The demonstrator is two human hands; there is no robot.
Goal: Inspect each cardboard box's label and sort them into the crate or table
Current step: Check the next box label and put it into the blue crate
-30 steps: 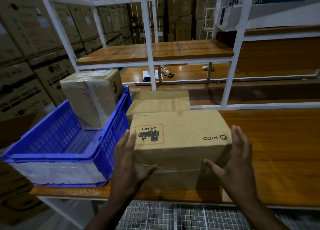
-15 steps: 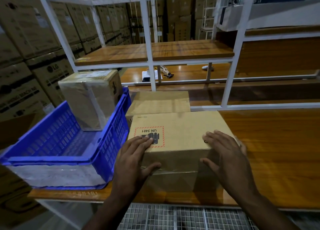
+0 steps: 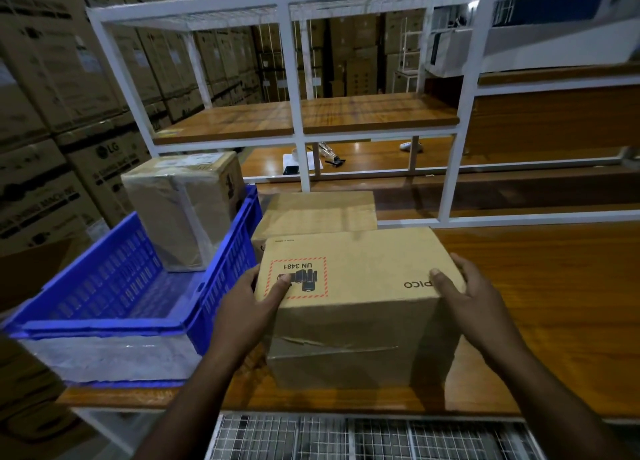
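Both hands, left (image 3: pixel 249 312) and right (image 3: pixel 474 304), clasp the brown cardboard box (image 3: pixel 353 300) marked "UN 3481" and "PICO", fingers closed on its sides, near the wooden worktop's (image 3: pixel 540 304) front edge. The blue plastic crate (image 3: pixel 114 300) sits just left; open worktop lies right.

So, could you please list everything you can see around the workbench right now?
PICO box: one, brown, near edge of the bench, red-bordered UN 3481 label on top.
Plain box: one, brown, on the bench right behind the PICO box.
Wrapped box: one, brown under clear film, standing in the crate's far end.
Crate: one, blue, on the bench's left end.
Bench: one, orange-brown wood.
Shelving frame: one, white, behind the bench.
Stacked cartons: many, brown, along the left wall and further back.
Small items: a few, on the far surface, too small to identify.
Left hand: one, gripping the PICO box's left side.
Right hand: one, gripping its right side.
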